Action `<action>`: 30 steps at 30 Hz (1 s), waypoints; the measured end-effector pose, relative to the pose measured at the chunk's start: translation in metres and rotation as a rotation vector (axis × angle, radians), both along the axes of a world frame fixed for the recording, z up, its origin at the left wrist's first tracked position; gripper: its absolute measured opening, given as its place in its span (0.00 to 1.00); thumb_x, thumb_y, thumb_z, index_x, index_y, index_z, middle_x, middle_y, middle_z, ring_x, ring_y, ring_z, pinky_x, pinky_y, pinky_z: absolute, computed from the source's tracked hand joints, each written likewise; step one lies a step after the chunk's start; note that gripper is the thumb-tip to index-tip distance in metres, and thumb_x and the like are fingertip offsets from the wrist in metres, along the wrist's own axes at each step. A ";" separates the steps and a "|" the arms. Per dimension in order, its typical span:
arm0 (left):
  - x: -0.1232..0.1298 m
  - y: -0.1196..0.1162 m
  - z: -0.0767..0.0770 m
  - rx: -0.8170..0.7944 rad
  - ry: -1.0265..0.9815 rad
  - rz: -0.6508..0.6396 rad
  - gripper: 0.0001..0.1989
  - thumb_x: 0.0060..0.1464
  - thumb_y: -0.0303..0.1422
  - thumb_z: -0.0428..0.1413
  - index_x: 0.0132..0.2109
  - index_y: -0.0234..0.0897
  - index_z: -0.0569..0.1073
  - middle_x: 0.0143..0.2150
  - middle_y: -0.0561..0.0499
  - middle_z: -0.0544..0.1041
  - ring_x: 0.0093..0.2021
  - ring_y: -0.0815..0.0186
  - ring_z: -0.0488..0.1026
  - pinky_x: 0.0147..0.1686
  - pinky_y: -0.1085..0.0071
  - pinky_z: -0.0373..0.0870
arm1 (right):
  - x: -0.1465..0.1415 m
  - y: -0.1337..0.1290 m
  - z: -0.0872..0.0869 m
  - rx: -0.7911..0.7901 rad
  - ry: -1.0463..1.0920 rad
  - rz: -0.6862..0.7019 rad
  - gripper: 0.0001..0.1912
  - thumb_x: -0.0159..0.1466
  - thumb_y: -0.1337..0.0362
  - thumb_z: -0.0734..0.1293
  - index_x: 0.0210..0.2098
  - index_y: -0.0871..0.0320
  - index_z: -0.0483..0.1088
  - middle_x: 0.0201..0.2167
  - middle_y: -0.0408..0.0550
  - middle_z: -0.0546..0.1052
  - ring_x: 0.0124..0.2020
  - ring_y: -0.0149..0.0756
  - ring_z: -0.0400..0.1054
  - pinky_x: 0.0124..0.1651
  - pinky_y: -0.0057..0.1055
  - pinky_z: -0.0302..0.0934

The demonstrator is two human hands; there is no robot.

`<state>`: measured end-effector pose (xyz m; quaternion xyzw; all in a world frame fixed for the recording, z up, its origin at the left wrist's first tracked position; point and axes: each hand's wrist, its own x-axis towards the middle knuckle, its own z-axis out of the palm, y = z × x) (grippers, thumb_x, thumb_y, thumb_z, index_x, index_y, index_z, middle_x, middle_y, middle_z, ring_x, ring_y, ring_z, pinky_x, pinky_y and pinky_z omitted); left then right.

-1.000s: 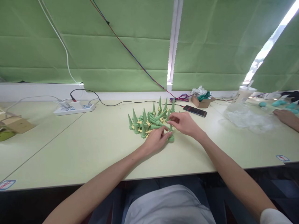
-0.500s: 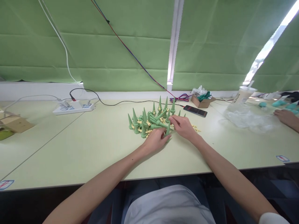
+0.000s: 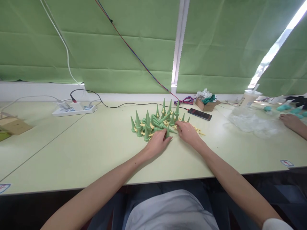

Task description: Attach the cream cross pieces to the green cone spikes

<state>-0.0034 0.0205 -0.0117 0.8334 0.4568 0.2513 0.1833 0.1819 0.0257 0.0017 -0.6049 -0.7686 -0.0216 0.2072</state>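
Note:
My left hand (image 3: pixel 157 142) rests on the table, closed around an upright green watering spike (image 3: pixel 167 131). Just right of it, my right hand (image 3: pixel 187 132) has its fingertips pinched together among small yellow valves (image 3: pixel 200 132); what lies between the fingertips is too small to make out. Beyond and to the left of both hands stands a cluster of green cone-shaped spikes (image 3: pixel 138 121), several with yellow valves fitted on their sides. More green spikes (image 3: pixel 157 121) lie on their sides in the middle of the cluster.
Behind the spikes are a phone (image 3: pixel 200 114) on a cable and a small cardboard box (image 3: pixel 206 104). A power strip (image 3: pixel 74 110) sits back left. Toward the right are crumpled clear plastic (image 3: pixel 254 123), a drink cup (image 3: pixel 249 98) and another person's hand (image 3: pixel 289 120).
My left hand has shifted slightly left with the upright spike. My right hand has come down and a little nearer to me, to the yellow valves.

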 end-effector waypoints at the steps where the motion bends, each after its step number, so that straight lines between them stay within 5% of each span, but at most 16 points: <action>1: 0.000 0.000 0.000 0.005 0.000 0.003 0.14 0.60 0.39 0.50 0.29 0.39 0.58 0.29 0.51 0.68 0.29 0.65 0.65 0.27 0.69 0.56 | 0.000 -0.001 0.001 -0.010 -0.014 -0.010 0.14 0.64 0.73 0.57 0.45 0.58 0.71 0.39 0.55 0.78 0.40 0.43 0.72 0.39 0.30 0.58; 30: 0.002 -0.007 0.004 -0.041 -0.191 0.115 0.17 0.57 0.48 0.52 0.36 0.41 0.57 0.24 0.56 0.64 0.26 0.66 0.63 0.25 0.71 0.55 | 0.000 0.001 0.000 -0.130 -0.081 -0.087 0.18 0.63 0.74 0.59 0.51 0.59 0.67 0.43 0.55 0.76 0.46 0.43 0.70 0.42 0.30 0.57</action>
